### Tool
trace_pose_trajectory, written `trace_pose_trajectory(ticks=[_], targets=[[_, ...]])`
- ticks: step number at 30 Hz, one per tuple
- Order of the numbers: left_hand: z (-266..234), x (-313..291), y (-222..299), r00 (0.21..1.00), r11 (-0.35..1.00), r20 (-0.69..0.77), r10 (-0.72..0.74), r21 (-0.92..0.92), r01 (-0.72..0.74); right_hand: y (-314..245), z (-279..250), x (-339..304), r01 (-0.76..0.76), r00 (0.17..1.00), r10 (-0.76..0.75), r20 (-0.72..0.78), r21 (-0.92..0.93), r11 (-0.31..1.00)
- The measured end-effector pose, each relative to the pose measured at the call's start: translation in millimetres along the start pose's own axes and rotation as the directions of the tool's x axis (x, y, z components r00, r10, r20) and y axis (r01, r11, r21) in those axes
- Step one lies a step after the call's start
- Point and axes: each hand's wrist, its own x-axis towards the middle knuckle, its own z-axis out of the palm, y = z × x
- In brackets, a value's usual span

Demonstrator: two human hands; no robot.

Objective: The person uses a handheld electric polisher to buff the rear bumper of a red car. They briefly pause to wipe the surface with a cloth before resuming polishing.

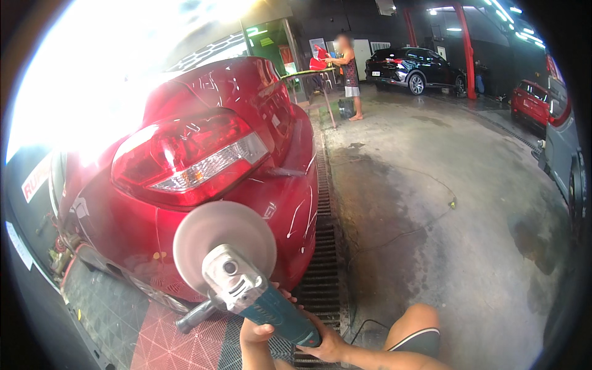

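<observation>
I hold a teal and silver rotary polisher (277, 317) in front of a red car's rear corner. Its round, pale pad (191, 237) is up against the bumper (293, 228) just below the tail light (185, 154); whether it touches the paint I cannot tell. My left hand (256, 336) is wrapped under the teal body, thumb and fingertips showing on either side. My right hand (330, 345) closes round the rear end, near the cord. The black side handle (196, 316) sticks out to the left, with no hand on it. White streaks mark the bumper.
A slotted floor drain (327, 246) runs beside the car. The polisher's black cord (370, 322) loops by my knee, and a thin line crosses the concrete. Farther off, a person (346, 71) handles a red part at a stand (308, 73). A black car (416, 68) is parked behind.
</observation>
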Motion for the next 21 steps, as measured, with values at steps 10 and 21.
trace_pose_trajectory(ticks=[10, 21], targets=[[-2, 1, -4, 0.999, 0.999, -0.006, 0.035, -0.023, -0.035, -3, -10, 2, 0.184, 0.983, -0.183, 0.025, -0.146, 0.972], [-10, -5, 1, 0.998, 0.998, -0.027, 0.052, -0.029, -0.053, -8, -9, 7, 0.104, 0.993, -0.096, 0.072, -0.115, 0.988]])
